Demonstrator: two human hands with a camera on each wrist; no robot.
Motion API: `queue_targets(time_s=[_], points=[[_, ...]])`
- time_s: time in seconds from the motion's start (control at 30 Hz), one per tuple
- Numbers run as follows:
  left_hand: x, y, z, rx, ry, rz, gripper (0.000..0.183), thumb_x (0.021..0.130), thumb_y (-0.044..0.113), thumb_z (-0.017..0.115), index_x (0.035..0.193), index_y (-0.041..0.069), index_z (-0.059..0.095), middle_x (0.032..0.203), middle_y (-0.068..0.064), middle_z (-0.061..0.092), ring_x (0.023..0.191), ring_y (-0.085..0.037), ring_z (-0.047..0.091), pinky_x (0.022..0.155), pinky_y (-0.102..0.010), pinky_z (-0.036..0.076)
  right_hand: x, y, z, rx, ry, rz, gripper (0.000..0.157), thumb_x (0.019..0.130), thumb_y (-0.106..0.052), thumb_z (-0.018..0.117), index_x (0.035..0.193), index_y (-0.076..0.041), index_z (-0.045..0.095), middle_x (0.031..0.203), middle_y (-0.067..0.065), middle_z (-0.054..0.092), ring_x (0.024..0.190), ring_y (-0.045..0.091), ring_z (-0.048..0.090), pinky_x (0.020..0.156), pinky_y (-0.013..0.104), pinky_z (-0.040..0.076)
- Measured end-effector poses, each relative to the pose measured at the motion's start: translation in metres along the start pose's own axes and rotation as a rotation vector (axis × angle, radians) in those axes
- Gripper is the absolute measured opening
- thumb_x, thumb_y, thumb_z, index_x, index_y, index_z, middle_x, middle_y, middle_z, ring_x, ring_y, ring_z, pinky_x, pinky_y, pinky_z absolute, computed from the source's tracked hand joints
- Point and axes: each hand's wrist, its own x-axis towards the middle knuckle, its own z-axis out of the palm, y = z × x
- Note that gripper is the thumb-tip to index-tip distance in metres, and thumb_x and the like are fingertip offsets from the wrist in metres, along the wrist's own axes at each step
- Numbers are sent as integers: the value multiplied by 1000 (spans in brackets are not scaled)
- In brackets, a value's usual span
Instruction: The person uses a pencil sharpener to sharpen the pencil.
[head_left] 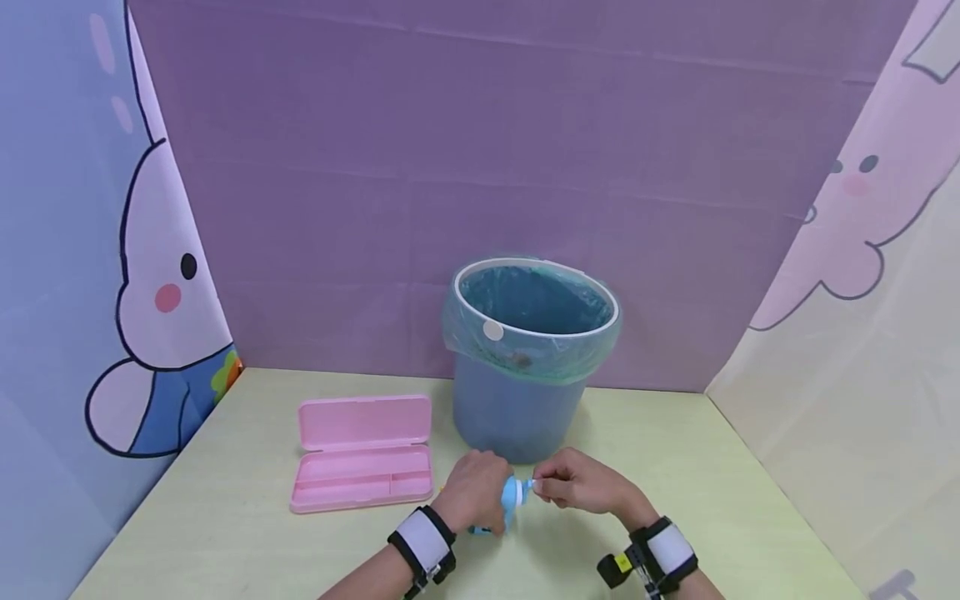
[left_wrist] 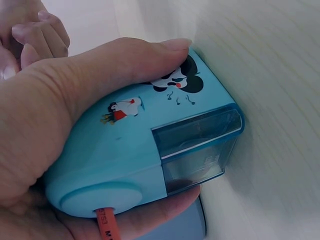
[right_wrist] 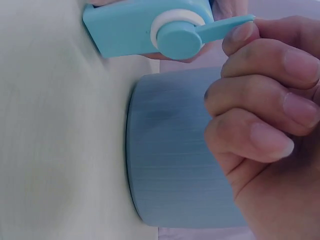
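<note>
A light-blue crank pencil sharpener with cartoon prints is gripped in my left hand. In the left wrist view, the thumb lies over its printed side and a finger runs along the opposite side. A red pencil sticks out of its round front, beside a clear shavings drawer. At the other end, my right hand pinches the tip of the blue crank handle between thumb and index finger, its other fingers curled. The knob of the handle is hidden by those fingers.
Just behind the hands stands a blue bin lined with a green bag. To the left, a pink pencil case lies with its lid up. A purple backdrop and printed side panels enclose the pale table.
</note>
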Motion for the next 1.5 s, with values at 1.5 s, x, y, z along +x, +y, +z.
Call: queue_targets(time_s=[1.5], points=[[-1,-1,-1,28,-10,2,44,50,33,92,79,18,63,66,10,51,63,-11,47,61,-27,39,27,41,1,-150,174,52,37,103,-20,48,75,4,55,56,-9,34,48,4,30,51,21,28]])
